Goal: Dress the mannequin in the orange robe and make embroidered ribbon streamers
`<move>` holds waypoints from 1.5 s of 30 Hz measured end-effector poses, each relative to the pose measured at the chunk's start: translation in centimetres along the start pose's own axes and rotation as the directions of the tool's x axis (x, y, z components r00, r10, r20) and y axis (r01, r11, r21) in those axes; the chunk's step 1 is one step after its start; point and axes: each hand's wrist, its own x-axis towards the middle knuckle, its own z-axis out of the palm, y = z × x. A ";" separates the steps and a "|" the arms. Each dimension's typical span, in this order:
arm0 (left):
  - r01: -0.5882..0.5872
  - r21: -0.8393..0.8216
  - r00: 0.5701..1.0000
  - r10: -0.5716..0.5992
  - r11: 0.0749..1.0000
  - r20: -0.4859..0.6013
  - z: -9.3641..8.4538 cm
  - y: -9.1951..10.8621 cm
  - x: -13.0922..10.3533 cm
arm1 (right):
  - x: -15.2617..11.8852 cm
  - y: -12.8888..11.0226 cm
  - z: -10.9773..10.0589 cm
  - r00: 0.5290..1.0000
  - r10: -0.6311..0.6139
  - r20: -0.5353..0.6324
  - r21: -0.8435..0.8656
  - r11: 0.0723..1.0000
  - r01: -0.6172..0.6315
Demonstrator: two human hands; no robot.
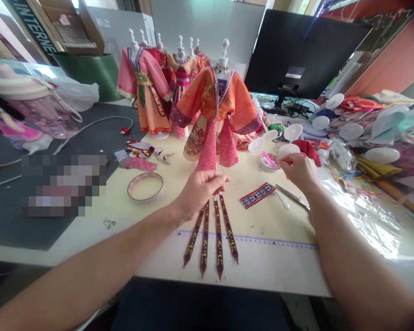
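My left hand (pixel 207 189) is in a pinch over the upper ends of several embroidered ribbon strips (pixel 219 230) with pointed, beaded tips; what its fingers hold is too small to make out. Behind it stands a miniature orange robe (pixel 232 103) with pink hanging panels, on a white stand. My right hand (pixel 299 169), also pinched, is beside a small round dish (pixel 266 166) with a pink piece in it; I cannot make out what is between its fingers. Between the hands lie a blue-and-white trim piece (pixel 257 195) with red edges and scissors (pixel 293 196).
More small dressed stands, among them a pink robe (pixel 148 92), crowd the back. A tape roll (pixel 145 186) and fabric scraps (pixel 140 156) lie left. A ruler (pixel 262 241) crosses the front. Fabric and white discs pile up right, below a black monitor (pixel 303 55). A pink bottle (pixel 48 110) stands far left.
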 end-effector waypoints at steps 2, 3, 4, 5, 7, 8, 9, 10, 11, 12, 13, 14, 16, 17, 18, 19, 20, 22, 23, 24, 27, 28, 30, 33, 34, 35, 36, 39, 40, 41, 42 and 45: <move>-0.007 0.012 1.000 0.007 1.000 -0.001 -0.1 0.0 0.0 | 0.0 0.0 0.0 1.000 -0.022 -0.008 0.005 1.000 0.022; -0.010 0.016 1.000 0.010 1.000 -0.001 -0.1 0.0 0.0 | 0.0 0.0 0.1 1.000 -0.026 -0.008 0.009 1.000 0.026; -0.013 0.019 1.000 0.013 1.000 -0.002 -0.1 0.0 0.0 | 0.0 0.0 0.1 1.000 -0.026 -0.006 0.017 1.000 0.026; -0.015 0.020 1.000 0.015 1.000 -0.002 -0.1 0.1 0.0 | 0.0 0.1 0.2 1.000 -0.023 -0.004 0.027 0.999 0.023; -0.015 0.022 1.000 0.015 1.000 -0.005 -0.1 0.2 0.0 | 0.1 0.2 0.3 1.000 -0.020 0.002 0.055 0.998 0.020; -0.012 0.023 1.000 0.012 1.000 -0.007 -0.1 0.2 0.0 | 0.1 0.3 0.4 1.000 -0.022 0.005 0.069 0.997 0.022; -0.010 0.026 1.000 0.011 1.000 -0.009 -0.1 0.3 0.0 | 0.0 0.3 0.4 1.000 -0.029 0.006 0.080 0.996 0.028; -0.009 0.029 1.000 0.009 1.000 -0.011 -0.1 0.4 0.0 | 0.0 0.3 0.4 0.999 -0.036 0.006 0.089 0.995 0.036; -0.007 0.033 1.000 0.008 0.999 -0.012 -0.1 0.4 0.0 | 0.0 0.3 0.5 0.999 -0.043 0.006 0.095 0.995 0.043; -0.006 0.035 1.000 0.007 0.999 -0.012 -0.1 0.4 0.0 | 0.0 0.3 0.5 0.999 -0.049 0.005 0.099 0.994 0.048; -0.007 0.035 1.000 0.008 0.999 -0.012 -0.1 0.4 -0.1 | 0.0 0.3 0.5 0.999 -0.051 0.004 0.101 0.994 0.050; -0.009 0.034 1.000 0.009 0.999 -0.012 -0.1 0.4 -0.1 | -0.1 0.3 0.5 0.999 -0.050 0.004 0.101 0.994 0.050; -0.010 0.030 1.000 0.011 1.000 -0.011 -0.1 0.4 0.0 | -0.1 0.2 0.5 0.999 -0.045 0.002 0.093 0.995 0.045; -0.011 0.028 1.000 0.012 1.000 -0.011 -0.1 0.3 0.0 | -0.1 0.2 0.5 0.999 -0.042 0.001 0.084 0.996 0.042; -0.012 0.026 1.000 0.012 1.000 -0.011 -0.2 0.3 0.0 | 0.0 0.1 0.5 0.999 -0.039 -0.001 0.074 0.996 0.039; -0.012 0.024 1.000 0.013 1.000 -0.012 -0.2 0.3 0.0 | 0.0 0.1 0.5 0.999 -0.036 -0.001 0.067 0.997 0.036; -0.013 0.022 1.000 0.013 1.000 -0.013 -0.2 0.3 0.0 | 0.0 0.1 0.5 0.999 -0.034 0.000 0.063 0.997 0.034; -0.014 0.017 1.000 0.014 1.000 -0.016 -0.2 0.3 0.0 | 0.0 0.1 0.5 0.999 -0.032 -0.001 0.063 0.997 0.032; -0.015 0.015 1.000 0.015 1.000 -0.018 -0.2 0.3 0.1 | -0.1 0.0 0.4 0.999 -0.033 -0.006 0.068 0.997 0.033; -0.016 0.013 1.000 0.016 1.000 -0.018 -0.2 0.3 0.1 | -0.1 0.0 0.4 0.999 -0.033 -0.014 0.076 0.997 0.034; -0.021 0.012 1.000 0.021 1.000 -0.015 -0.2 0.2 0.1 | -0.2 -0.1 0.1 1.000 -0.016 -0.020 0.114 0.993 0.018; -0.022 0.012 1.000 0.022 1.000 -0.014 -0.2 0.2 0.1 | -0.2 -0.1 0.0 1.000 0.000 -0.013 0.129 0.992 0.002; -0.023 0.015 1.000 0.023 1.000 -0.012 -0.2 0.2 0.1 | -0.1 -0.1 -0.1 0.999 0.042 0.004 0.160 0.986 -0.042; -0.025 0.016 1.000 0.025 1.000 -0.011 -0.3 0.2 0.1 | 0.0 -0.1 0.0 0.994 0.105 0.010 0.256 0.961 -0.104; -0.026 0.018 1.000 0.026 1.000 -0.011 -0.3 0.2 0.1 | 0.0 0.0 0.0 0.992 0.122 0.012 0.293 0.948 -0.120; -0.027 0.019 1.000 0.027 0.999 -0.011 -0.3 0.2 0.1 | 0.0 0.0 0.1 0.991 0.136 0.015 0.328 0.935 -0.134; -0.027 0.020 1.000 0.027 0.999 -0.010 -0.3 0.2 0.1 | 0.0 0.0 0.1 0.989 0.149 0.023 0.358 0.922 -0.147; -0.027 0.021 1.000 0.028 0.999 -0.008 -0.3 0.2 0.1 | -0.2 -0.1 0.0 0.981 0.181 0.068 0.425 0.885 -0.192; -0.028 0.020 1.000 0.028 0.999 -0.008 -0.3 0.2 0.1 | -0.2 -0.2 -0.1 0.978 0.190 0.086 0.448 0.869 -0.208; -0.027 0.019 1.000 0.027 0.999 -0.006 -0.3 0.2 0.1 | -0.2 -0.2 -0.2 0.975 0.198 0.101 0.471 0.854 -0.222; -0.027 0.018 1.000 0.027 0.999 -0.006 -0.3 0.2 0.1 | -0.2 -0.2 -0.3 0.972 0.206 0.111 0.491 0.839 -0.234; -0.026 0.017 1.000 0.026 1.000 -0.006 -0.3 0.1 0.1 | -0.1 -0.1 -0.4 0.967 0.226 0.119 0.535 0.806 -0.254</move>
